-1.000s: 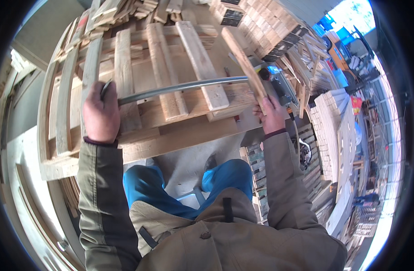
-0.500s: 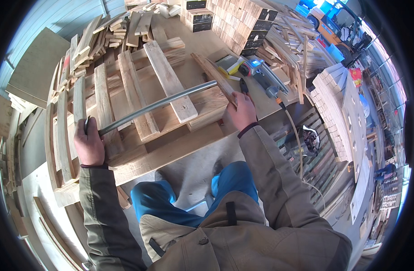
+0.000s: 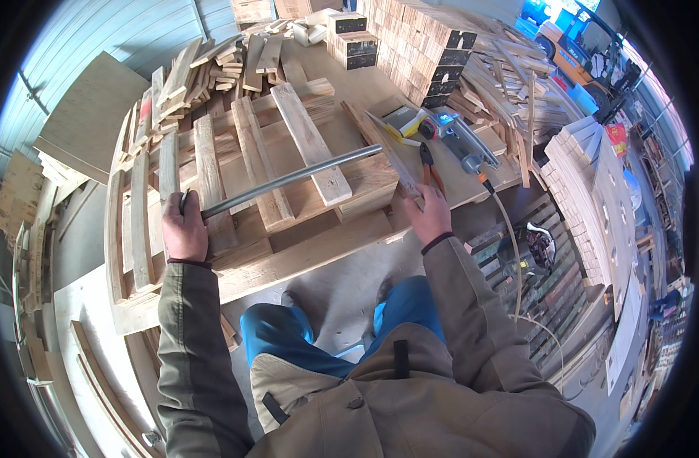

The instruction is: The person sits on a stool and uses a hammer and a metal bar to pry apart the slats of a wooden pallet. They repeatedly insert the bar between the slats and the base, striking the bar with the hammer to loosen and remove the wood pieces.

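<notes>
Your left hand [image 3: 184, 229] is closed in a fist around the near end of a long grey metal bar [image 3: 288, 180], over the near left part of the wooden worktop [image 3: 342, 95]. The bar runs from that grip diagonally away and to the right, lying across the top of two loose boards: a shorter plank [image 3: 254, 164] nearest your hand and a longer plank [image 3: 311, 143] beyond it. Its far end stops near the middle of the worktop, just beside a thin slat [image 3: 384, 153]. Your right hand [image 3: 428, 214] is at the near right edge of the worktop, fingers curled around the near end of that slat, which slants away and to the left toward the bar's tip. The two hands are well apart, one at each end of the work. Just beyond your right hand lie pliers with red handles [image 3: 428, 164], and further right a power tool [image 3: 462, 145] with a hose [image 3: 510, 244] that drops over the right edge. To the left of the bar, a row of upright slats [image 3: 139, 221] runs along the left edge. At the far edge sit loose board offcuts [image 3: 235, 65] and stacked wooden blocks [image 3: 422, 49].
</notes>
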Tool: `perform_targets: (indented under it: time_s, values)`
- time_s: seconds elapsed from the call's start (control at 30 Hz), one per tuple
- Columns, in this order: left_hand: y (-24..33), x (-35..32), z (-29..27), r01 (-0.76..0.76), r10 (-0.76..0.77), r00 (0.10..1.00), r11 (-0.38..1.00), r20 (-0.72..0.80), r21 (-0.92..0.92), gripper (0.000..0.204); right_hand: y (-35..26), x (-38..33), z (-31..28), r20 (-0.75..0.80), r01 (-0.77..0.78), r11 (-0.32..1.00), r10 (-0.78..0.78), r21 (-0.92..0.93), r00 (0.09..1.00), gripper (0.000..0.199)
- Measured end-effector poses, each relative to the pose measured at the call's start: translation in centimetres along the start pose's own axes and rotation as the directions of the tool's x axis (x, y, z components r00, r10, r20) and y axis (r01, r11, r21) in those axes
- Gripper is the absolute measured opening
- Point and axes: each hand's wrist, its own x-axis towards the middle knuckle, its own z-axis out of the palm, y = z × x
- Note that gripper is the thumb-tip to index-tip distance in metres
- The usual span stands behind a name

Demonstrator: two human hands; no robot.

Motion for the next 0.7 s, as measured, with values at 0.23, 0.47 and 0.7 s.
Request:
perform_targets:
  time_s: [0.23, 0.47, 0.7]
  values:
    - [0.7, -0.5, -0.8, -0.004, 0.005, 1.000, 0.987, 0.004, -0.164, 0.022, -0.5, -5.5, -4.6, -0.063, -0.011, 0.992, 0.019, 0.123, 0.998, 0.037]
    - [2.9, -2.2, -6.5, -0.049, 0.049, 0.999, 0.983, -0.005, -0.179, 0.021, 0.3, -10.3, -8.0, -0.007, -0.170, 0.948, 0.179, 0.268, 0.984, 0.032]
    - [3.2, -2.8, -13.0, -0.019, 0.014, 0.996, 0.998, -0.085, -0.064, 0.023, 2.4, -15.1, -6.9, 0.088, -0.295, 0.903, 0.281, 0.313, 0.956, 0.036]
